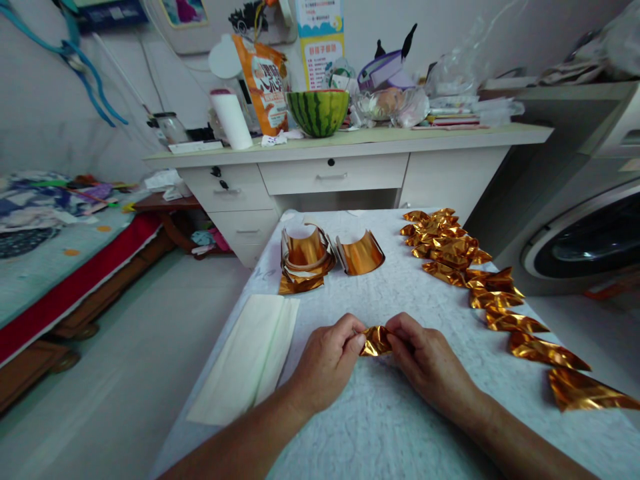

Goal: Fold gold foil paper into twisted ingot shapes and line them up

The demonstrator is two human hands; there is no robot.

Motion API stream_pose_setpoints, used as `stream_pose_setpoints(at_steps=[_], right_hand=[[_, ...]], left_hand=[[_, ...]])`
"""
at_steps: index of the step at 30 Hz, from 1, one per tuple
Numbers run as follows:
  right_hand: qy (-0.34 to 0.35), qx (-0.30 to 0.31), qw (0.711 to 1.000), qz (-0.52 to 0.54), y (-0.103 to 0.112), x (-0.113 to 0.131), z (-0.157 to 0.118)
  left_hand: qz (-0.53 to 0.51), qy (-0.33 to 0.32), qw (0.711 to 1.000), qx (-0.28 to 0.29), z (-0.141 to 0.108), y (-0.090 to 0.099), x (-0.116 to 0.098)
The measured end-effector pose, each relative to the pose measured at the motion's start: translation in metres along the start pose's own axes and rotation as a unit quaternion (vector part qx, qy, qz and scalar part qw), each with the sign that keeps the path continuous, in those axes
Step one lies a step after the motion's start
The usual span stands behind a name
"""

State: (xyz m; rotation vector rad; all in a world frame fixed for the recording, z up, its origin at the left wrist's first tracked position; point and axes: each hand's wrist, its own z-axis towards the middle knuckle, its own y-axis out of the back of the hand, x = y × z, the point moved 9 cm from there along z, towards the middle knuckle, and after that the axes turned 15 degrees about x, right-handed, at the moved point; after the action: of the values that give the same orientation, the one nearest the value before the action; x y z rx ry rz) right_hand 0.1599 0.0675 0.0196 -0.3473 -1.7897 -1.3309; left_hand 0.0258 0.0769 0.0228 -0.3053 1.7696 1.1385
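Observation:
A small crumpled piece of shiny gold foil [376,341] is stretched between my two hands, just above the cloth-covered table. My left hand [330,357] pinches its left end, and my right hand [427,357] pinches its right end. Beyond my hands stand curled gold foil sheets [306,252], with another curled gold sheet [361,255] to their right. Left of my left hand lies a folded stack of white paper [245,360]. Several folded gold foil pieces [450,250] form a line down the table's right side, the nearest foil piece [585,390] being flatter.
A white desk [335,175] with drawers stands behind the table, bearing half a watermelon [319,112], an orange bag [264,83] and a paper roll [233,120]. A washing machine [590,200] is at the right. At the left is a bed [55,267].

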Motion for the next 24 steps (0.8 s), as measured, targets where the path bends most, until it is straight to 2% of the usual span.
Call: stream_pose_setpoints(at_steps=[4, 11, 18, 24], right_hand=[[-0.012, -0.008, 1.0, -0.013, -0.0007, -0.0025, -0.0006], [0.024, 0.005, 1.0, -0.018, -0.0038, 0.004, -0.0008], [-0.008, 0.009, 1.0, -0.021, -0.005, -0.0034, 0.0021], [0.01, 0.017, 0.999, -0.027, -0.0043, 0.0013, 0.0001]], left_hand=[[0.009, 0.005, 1.0, 0.006, -0.0002, -0.0019, -0.0002], [0.01, -0.006, 1.0, -0.001, -0.0004, -0.0012, -0.0005], [0.007, -0.023, 0.999, 0.024, -0.0013, -0.008, -0.0039], [0.019, -0.025, 0.999, 0.019, -0.0019, -0.0069, -0.0057]])
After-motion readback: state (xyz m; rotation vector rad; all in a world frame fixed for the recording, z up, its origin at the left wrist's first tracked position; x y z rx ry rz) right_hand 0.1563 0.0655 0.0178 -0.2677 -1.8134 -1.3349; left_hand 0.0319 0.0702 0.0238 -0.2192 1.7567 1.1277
